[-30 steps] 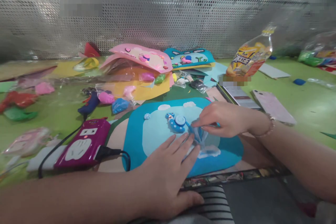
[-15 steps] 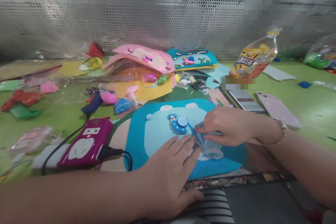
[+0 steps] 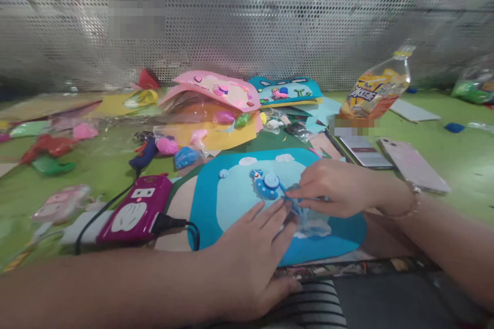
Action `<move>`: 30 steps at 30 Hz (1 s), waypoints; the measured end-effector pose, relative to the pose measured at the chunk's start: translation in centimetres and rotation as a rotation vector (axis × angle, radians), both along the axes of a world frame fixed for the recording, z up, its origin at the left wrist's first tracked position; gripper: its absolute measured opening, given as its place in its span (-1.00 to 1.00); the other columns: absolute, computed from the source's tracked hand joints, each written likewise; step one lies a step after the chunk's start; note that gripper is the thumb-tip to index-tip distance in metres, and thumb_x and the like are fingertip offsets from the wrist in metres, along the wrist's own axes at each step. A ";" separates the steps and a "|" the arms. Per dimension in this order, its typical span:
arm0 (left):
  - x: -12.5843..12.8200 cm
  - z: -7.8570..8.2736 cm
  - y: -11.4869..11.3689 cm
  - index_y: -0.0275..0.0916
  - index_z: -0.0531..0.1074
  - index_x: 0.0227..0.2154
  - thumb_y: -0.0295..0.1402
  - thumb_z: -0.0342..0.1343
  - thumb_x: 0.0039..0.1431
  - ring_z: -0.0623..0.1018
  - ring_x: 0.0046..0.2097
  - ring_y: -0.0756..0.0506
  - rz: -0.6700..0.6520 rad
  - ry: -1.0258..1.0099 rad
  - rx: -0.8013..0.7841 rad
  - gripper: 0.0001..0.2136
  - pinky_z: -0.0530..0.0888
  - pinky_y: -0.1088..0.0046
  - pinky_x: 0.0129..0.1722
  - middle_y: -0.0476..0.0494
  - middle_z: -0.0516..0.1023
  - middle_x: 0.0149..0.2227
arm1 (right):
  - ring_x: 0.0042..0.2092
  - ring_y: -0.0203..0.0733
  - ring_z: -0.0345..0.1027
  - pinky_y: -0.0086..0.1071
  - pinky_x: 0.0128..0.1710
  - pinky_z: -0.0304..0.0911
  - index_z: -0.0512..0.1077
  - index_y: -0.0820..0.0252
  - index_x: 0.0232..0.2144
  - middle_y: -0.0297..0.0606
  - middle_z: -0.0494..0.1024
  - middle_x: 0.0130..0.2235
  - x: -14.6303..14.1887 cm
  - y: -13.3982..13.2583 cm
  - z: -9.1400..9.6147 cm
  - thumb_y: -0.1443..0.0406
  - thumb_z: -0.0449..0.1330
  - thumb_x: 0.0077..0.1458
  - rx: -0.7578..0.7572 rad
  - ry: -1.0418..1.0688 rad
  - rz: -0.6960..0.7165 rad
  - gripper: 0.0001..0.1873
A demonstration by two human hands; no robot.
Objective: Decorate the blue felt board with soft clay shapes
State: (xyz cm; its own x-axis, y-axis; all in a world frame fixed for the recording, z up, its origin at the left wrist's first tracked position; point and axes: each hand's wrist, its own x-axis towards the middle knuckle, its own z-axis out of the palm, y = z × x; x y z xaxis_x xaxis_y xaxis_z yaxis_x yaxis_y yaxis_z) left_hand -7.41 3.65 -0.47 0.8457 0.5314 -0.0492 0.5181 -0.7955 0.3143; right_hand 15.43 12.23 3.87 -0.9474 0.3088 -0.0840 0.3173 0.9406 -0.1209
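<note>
A blue card [image 3: 208, 175] with a light-blue middle lies in front of me, bearing a blue clay snail [image 3: 266, 184] with a pale spiral shell and white clay clouds [image 3: 284, 158]. My left hand [image 3: 257, 257] rests on the card's near part, fingers stretched out and fingertips just below the snail. To the snail's right, my right hand [image 3: 328, 187] pinches a crumpled clear plastic bag [image 3: 299, 207] with blue clay in it. The pinching fingertips almost meet the left fingertips. What lies under the right palm is hidden.
At left sits a purple power box [image 3: 137, 208] with a plugged-in black cord. Bags of clay [image 3: 186, 157] and finished pink card [image 3: 216, 87] lie farther back. A tilted plastic bottle [image 3: 376, 90] and two phones [image 3: 415, 164] are at right; a perforated metal wall [image 3: 247, 20] stands behind.
The view has shifted slightly, so everything sits a little further right and lower. Both hands keep nearly the same place on the card, with small finger movement at the plastic bag.
</note>
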 end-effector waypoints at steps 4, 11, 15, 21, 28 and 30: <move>0.0 0.1 0.0 -0.34 -0.12 0.29 0.04 -0.35 0.29 -0.18 0.34 -0.26 -0.005 0.014 -0.006 -0.33 -0.10 0.03 0.27 -0.37 -0.20 0.33 | -0.46 -0.30 0.26 -0.42 -0.48 -0.02 0.50 0.23 -0.34 -0.25 0.48 -0.49 0.0 0.1 -0.1 0.24 -0.01 0.24 -0.062 -0.023 -0.005 -0.69; -0.1 -0.1 0.0 -0.35 -0.12 0.29 0.06 -0.35 0.27 -0.16 0.34 -0.26 -0.004 0.024 0.004 -0.31 -0.09 0.03 0.27 -0.37 -0.15 0.33 | -0.44 -0.30 0.26 -0.43 -0.44 0.05 0.50 0.24 -0.16 -0.24 0.49 -0.48 0.2 0.8 -0.7 0.28 -0.01 0.24 -0.079 0.112 0.046 -0.70; -0.1 0.3 0.0 -0.36 -0.11 0.29 0.05 -0.35 0.28 -0.13 0.33 -0.28 0.001 0.022 0.025 -0.32 -0.05 0.02 0.26 -0.41 -0.13 0.32 | -0.41 -0.30 0.27 -0.44 -0.40 0.11 0.47 0.27 -0.11 -0.24 0.48 -0.48 0.6 1.6 -1.3 0.34 0.02 0.22 -0.075 0.295 0.072 -0.72; 0.0 1.2 0.0 -0.47 -0.07 0.27 0.00 -0.33 0.30 -0.12 0.33 -0.29 0.044 0.002 0.111 -0.33 -0.05 0.07 0.27 -0.48 -0.09 0.30 | -0.42 -0.31 0.29 -0.45 -0.42 0.13 0.51 0.27 -0.27 -0.27 0.46 -0.52 0.6 2.1 -1.7 0.33 0.00 0.25 -0.025 0.370 0.054 -0.72; 0.0 0.7 -0.3 -0.47 -0.03 0.25 -0.01 -0.32 0.30 -0.10 0.33 -0.32 0.054 0.003 0.155 -0.34 -0.02 0.04 0.26 -0.48 -0.04 0.30 | -0.41 -0.31 0.30 -0.45 -0.43 0.12 0.52 0.27 -0.31 -0.25 0.45 -0.52 0.3 1.8 -1.7 0.30 -0.03 0.28 -0.013 0.333 0.022 -0.67; 0.0 0.8 -0.4 -0.47 -0.02 0.25 -0.02 -0.29 0.31 -0.08 0.33 -0.31 0.056 0.006 0.163 -0.36 -0.01 0.06 0.26 -0.47 0.01 0.29 | -0.41 -0.31 0.32 -0.46 -0.42 0.14 0.50 0.25 -0.20 -0.27 0.46 -0.51 0.4 1.8 -1.8 0.31 -0.03 0.27 -0.012 0.314 0.014 -0.70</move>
